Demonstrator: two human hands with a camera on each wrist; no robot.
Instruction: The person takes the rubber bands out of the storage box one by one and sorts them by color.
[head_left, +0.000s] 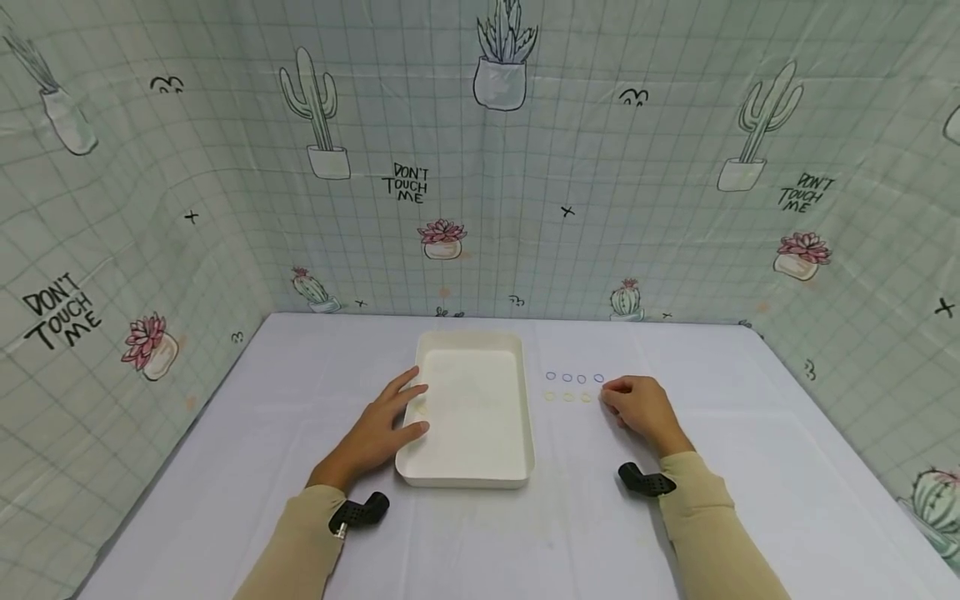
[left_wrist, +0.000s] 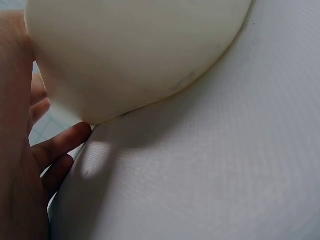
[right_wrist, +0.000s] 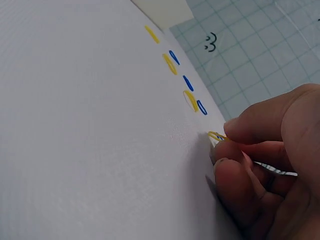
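Note:
A white rectangular tray (head_left: 525, 417) lies at the table's centre. My left hand (head_left: 411, 410) rests with straight fingers on its left rim; in the left wrist view the fingers (left_wrist: 60, 146) lie under and beside the tray's wall (left_wrist: 140, 55). To the right of the tray runs a row of small blue rings (head_left: 573, 377) with a row of yellow rings (head_left: 567, 397) just in front. My right hand (head_left: 609, 402) is at the right end of the yellow row, its fingertips (right_wrist: 235, 131) pinching a yellow ring (right_wrist: 216, 136) on the table.
The table is covered by a white cloth (head_left: 750, 467). A cactus-print curtain (head_left: 525, 167) closes off the back and both sides. Black wrist cameras (head_left: 360, 510) sit on both sleeves. A faint yellowish mark shows inside the tray near my left fingers.

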